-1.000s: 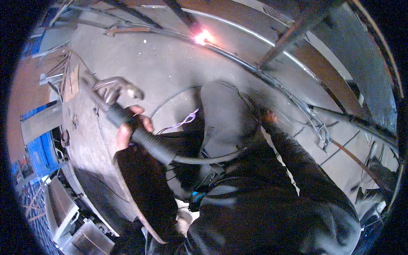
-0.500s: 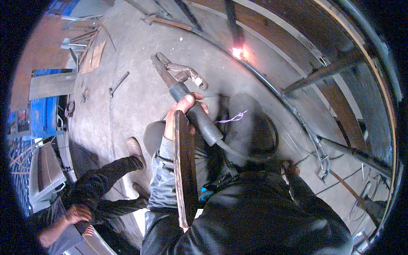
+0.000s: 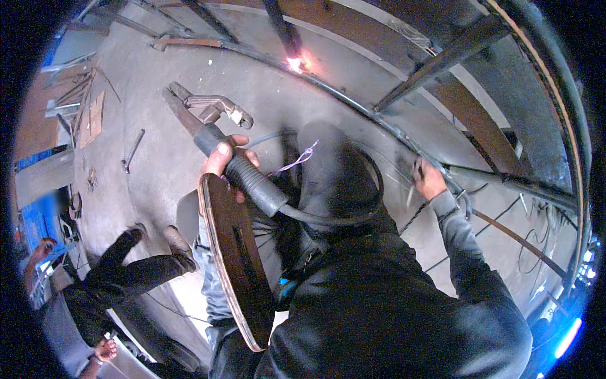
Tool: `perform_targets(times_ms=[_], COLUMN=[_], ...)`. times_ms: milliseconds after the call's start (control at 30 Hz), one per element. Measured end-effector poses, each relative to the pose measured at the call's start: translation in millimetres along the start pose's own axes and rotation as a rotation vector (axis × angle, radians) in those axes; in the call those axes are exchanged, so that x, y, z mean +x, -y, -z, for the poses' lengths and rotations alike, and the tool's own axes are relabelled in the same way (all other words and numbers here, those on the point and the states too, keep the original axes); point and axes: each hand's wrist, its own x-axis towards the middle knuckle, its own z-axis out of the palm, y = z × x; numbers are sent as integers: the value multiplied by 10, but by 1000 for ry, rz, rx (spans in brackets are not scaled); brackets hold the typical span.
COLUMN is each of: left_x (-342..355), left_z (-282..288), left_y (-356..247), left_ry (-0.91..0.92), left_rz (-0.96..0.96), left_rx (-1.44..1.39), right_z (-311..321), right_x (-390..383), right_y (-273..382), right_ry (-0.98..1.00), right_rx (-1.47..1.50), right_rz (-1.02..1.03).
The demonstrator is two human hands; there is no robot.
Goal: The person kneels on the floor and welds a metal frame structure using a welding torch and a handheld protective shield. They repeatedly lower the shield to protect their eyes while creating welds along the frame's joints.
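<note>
My left hand (image 3: pixel 216 159) is closed round the ribbed black grip of a welding electrode holder (image 3: pixel 257 186), whose metal jaws point to the upper left. A dark, flat board-like welding shield (image 3: pixel 237 262) lies against the same hand, seen nearly edge-on; how it is gripped is hidden. Ahead, a joint on the metal tube frame (image 3: pixel 344 95) glows with a bright weld spot (image 3: pixel 295 64). My right hand (image 3: pixel 430 180) is closed beside the frame's lower tube, with a blurred dark object at its fingers that I cannot make out.
A black cable (image 3: pixel 334 220) loops from the holder round my dark-clothed knee (image 3: pixel 331 164). Another person's legs (image 3: pixel 136 268) are at the lower left. A metal piece (image 3: pixel 133 150) and cardboard (image 3: pixel 93 120) lie on the concrete floor. Crossbars (image 3: pixel 442 63) of the frame span the right.
My right hand has come up from beside my body to the frame's lower tube. The view has shifted, so the holder and glowing joint appear farther left. The other person's legs and arms have moved.
</note>
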Motion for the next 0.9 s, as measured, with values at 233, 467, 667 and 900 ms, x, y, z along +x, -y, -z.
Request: perform_targets(times_ms=[233,467,667,900], left_x=[-2,-143,-105,-9], left_z=[-173,-243,-256,-197], left_y=[-49,-138,-214,-57], left_ry=[-46,-70,-5,10], left_rz=[5,-12,-1,25], left_rx=[68,-74,-206,-272], right_z=[976,831,-33,-61], right_x=[827,1217,1487,1598], right_y=[1348,1539,1063,1140], right_ry=[-58,-192,-280,-95], right_rx=[340,363,236,245], right_rz=[32,116,177,118])
